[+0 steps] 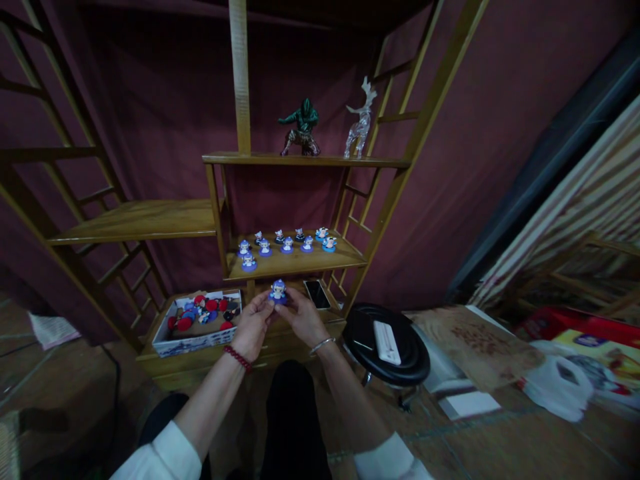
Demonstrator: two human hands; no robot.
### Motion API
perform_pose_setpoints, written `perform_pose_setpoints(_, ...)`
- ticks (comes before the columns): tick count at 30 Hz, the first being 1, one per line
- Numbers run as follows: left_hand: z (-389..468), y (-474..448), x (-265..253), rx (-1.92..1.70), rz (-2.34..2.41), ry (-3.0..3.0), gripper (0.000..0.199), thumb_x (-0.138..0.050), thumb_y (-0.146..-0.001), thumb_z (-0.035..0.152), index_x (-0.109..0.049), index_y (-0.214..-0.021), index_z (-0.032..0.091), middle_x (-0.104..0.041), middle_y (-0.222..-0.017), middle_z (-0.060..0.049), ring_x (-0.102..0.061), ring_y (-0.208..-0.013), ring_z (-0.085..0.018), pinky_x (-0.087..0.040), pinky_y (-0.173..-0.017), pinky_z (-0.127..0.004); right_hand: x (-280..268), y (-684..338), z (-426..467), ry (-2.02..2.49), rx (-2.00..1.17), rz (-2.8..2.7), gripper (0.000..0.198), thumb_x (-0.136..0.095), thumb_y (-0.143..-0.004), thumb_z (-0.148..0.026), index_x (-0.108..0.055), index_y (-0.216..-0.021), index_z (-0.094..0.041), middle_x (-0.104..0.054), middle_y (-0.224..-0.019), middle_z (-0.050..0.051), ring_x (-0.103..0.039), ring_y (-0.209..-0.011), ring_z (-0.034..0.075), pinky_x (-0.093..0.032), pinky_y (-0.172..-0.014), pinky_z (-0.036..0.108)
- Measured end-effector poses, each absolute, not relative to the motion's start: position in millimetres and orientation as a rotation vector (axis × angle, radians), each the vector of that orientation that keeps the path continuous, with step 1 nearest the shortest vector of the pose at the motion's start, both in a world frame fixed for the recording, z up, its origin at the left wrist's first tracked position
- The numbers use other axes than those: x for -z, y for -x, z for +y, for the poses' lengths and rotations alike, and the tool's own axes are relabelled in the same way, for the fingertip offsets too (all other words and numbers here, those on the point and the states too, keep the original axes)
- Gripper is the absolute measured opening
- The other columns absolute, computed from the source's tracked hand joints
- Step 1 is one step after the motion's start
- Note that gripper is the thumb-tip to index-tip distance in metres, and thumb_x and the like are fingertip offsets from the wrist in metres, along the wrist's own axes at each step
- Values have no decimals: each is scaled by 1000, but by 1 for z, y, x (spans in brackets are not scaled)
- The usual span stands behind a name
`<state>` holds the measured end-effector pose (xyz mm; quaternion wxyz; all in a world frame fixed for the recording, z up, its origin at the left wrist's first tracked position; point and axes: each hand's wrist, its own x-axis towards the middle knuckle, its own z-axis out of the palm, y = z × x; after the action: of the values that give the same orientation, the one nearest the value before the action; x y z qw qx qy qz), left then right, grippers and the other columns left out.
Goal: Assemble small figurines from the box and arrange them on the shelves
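Note:
A small purple-and-white figurine [278, 292] on a round purple base is held upright between my two hands, in front of the middle shelf. My left hand [254, 325] grips it from the left, a red bead bracelet on its wrist. From the right, the fingers of my right hand [303, 320] close on the base; a silver bangle circles that wrist. Just beyond, on the wooden shelf [295, 265], stand several like purple figurines [287, 245], some small dark ones [279, 237] behind them, and two blue-and-pink ones [329, 245] at the right.
A cardboard box [197, 343] of red and blue figurines sits low at the left. A phone-like dark slab [317, 294] lies on the lower board. Above stand a green crouching statue [302, 127] and a clear deer [359, 127]. A black stool [415, 347] bears a white packet [387, 342].

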<state>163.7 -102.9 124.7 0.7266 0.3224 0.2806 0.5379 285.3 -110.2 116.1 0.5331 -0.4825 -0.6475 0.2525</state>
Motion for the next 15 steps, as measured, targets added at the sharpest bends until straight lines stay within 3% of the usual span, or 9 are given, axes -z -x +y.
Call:
perform_pose_setpoints(11, -88, -171, -136, -1208, 670, -771, 25, -67, -62, 15, -62, -86, 13, -65, -83, -6, -59, -76, -13, -44, -79, -30, -119, -302, -87, 1182, -506, -1607, 38, -62, -70, -29, -57, -107, -22, -63, -99, 4, -59, -89, 17, -46, -83, 36)
perform_pose_setpoints(15, -83, -171, -138, -1245, 740, -853, 27, -66, -63, 16, -61, -89, 13, -64, -77, -5, -58, -71, -14, -46, -73, -31, -124, -302, -76, 1108, -599, -1593, 36, -61, -70, -25, -57, -105, -21, -63, -99, 3, -59, -88, 16, -47, -82, 33)
